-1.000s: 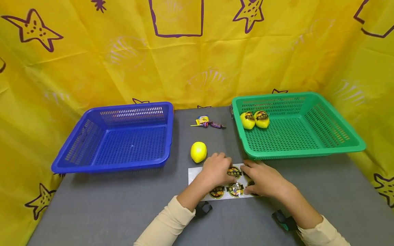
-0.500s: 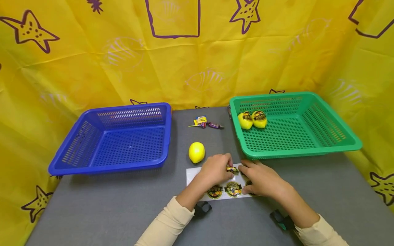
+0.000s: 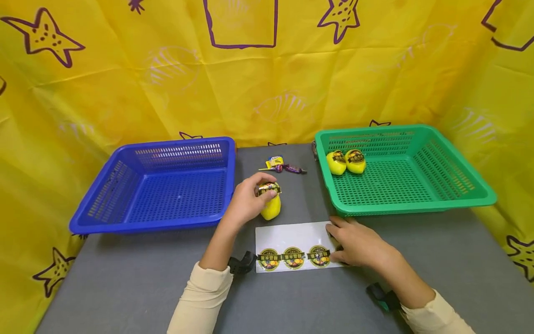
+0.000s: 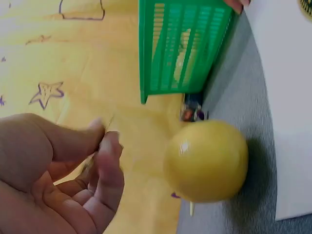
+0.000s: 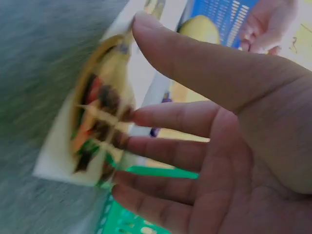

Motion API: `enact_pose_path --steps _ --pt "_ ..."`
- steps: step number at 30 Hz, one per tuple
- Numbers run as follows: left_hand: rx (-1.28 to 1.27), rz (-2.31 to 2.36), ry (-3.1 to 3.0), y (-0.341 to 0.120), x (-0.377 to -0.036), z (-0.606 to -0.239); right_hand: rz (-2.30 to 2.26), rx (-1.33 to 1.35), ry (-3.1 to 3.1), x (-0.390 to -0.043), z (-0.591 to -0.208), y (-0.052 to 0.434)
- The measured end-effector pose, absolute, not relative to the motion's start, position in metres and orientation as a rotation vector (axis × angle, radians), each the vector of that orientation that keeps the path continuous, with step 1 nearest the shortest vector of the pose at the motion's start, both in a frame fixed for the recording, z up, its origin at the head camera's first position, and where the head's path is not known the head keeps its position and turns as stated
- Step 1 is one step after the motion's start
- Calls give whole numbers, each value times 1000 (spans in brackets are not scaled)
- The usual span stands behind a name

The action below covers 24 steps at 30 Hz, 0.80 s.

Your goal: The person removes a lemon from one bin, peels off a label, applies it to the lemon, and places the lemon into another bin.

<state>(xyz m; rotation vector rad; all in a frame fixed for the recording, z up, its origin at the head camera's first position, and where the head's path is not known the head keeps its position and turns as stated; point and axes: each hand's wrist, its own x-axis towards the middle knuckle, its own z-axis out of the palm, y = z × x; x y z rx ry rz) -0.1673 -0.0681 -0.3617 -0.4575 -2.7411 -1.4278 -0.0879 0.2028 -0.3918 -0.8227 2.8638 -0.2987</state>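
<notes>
My left hand (image 3: 247, 200) pinches a round fruit-label sticker (image 3: 269, 187) between thumb and fingertips, above a yellow lemon (image 3: 271, 211). A gap separates the fingers from this lemon (image 4: 207, 161) in the left wrist view, where the sticker shows almost edge-on. My right hand (image 3: 362, 243) rests on the right end of a white sticker sheet (image 3: 292, 235), its fingers straight in the right wrist view. Several round stickers line the sheet's near row; the hand hides part of the right end. Two lemons (image 3: 345, 162) bearing such stickers lie in the green basket (image 3: 410, 206).
To the left stands a blue basket (image 3: 154, 226). Behind the lone lemon lie a lollipop (image 3: 277, 168), a yellow-and-blue packet (image 3: 274, 161) and a purple-wrapped sweet (image 3: 295, 170). A yellow patterned cloth (image 3: 267, 79) hangs behind and beside the grey table (image 3: 300, 301).
My left hand has peeled a sticker off the far row and carried it left and away from me, over the lemon. The right hand stays on the sheet.
</notes>
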Motion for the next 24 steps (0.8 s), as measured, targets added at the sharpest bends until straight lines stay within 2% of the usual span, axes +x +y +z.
enact_pose_path --steps 10,24 --pt "-327 -1356 -2806 -68 -176 -375 -488 -874 2959 -108 -381 168" --pt "-315 -1267 -2821 -68 -176 -380 -972 -575 2768 -166 -387 118"
